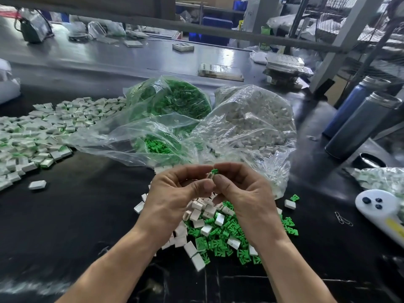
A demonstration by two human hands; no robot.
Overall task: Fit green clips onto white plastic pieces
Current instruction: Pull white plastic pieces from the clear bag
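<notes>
Both hands meet above the tabletop (87, 215): left hand (175, 193) pinches an upright white piece (209, 176), right hand (242, 189) pinches a green clip (215, 171) at its top.

Light even, moderately bright, cool daylight tone. Broad pale reflections across dark glossy surface (91, 215) at far side; near part reads almost black. Glare streaks on clear plastic bags (247, 127), washing out contents. Shadows soft, faint, directly under forearms. Centre fairly sharp: left hand (175, 193), right hand (244, 193) and loose pieces crisp. Wide-angle bend strong at edges: rail (196, 27) overhead bowed, posts at right leaning. Background shelving soft, smeared. Bottom corners blurred, compression blotches on skin.
</notes>
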